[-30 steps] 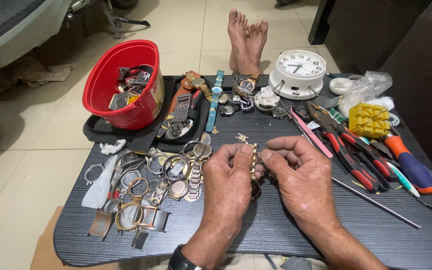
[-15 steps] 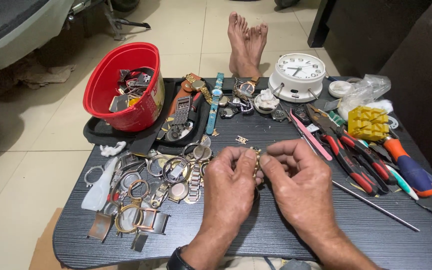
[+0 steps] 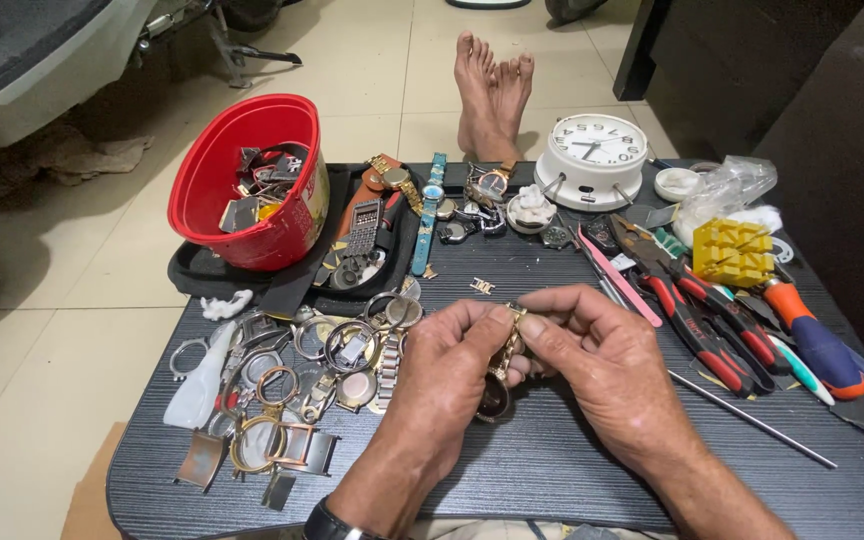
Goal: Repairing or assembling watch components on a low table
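Watch bracelet (image 3: 503, 362): pinched between my left hand (image 3: 444, 375) and right hand (image 3: 607, 365), both closed on it.
Risk: I could drop links into the loose watch cases (image 3: 297, 385).

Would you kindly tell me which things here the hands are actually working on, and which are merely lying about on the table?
In hand:
- gold watch band, pinched between left hand and right hand

Lying about:
- red bucket of parts
- white clock
- pile of watch cases
- red-handled pliers
- yellow block
- loose link
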